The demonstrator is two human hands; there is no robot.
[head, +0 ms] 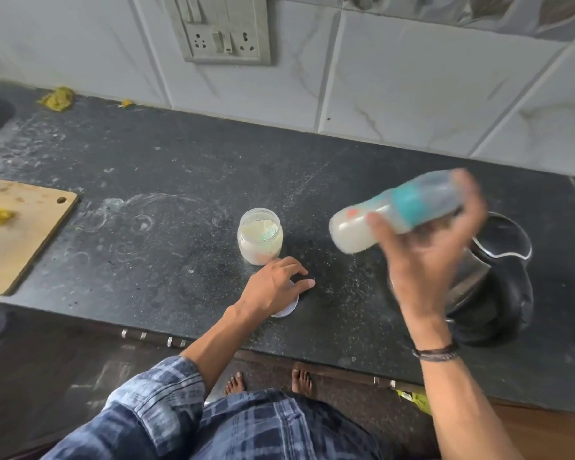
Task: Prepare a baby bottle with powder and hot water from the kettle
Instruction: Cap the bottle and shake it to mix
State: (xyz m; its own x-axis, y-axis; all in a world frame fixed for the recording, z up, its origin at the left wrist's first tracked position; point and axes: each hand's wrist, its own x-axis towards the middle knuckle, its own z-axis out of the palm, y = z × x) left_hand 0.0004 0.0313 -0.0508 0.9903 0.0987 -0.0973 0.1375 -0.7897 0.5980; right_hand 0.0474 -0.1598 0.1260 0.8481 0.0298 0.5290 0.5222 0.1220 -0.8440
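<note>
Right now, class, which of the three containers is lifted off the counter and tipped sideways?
The baby bottle, gripped by the right hand; the open powder jar and the kettle stand upright on the counter.

Soft, even light fills the scene, bright on the white wall tiles (pixel 412 94) and duller on the dark countertop (pixel 146 161), whose speckled surface carries a pale sheen toward the left. Shadows are faint and diffuse, with only a soft one beneath the left hand (pixel 276 287). Motion blur smears the baby bottle (pixel 395 214) and the right hand (pixel 435 254) gripping it. The powder jar (pixel 260 235) at centre is fairly sharp. The kettle (pixel 502 237) shows dull reflections. Wide-angle distortion bows the tile joints and the counter edge near the borders.
</note>
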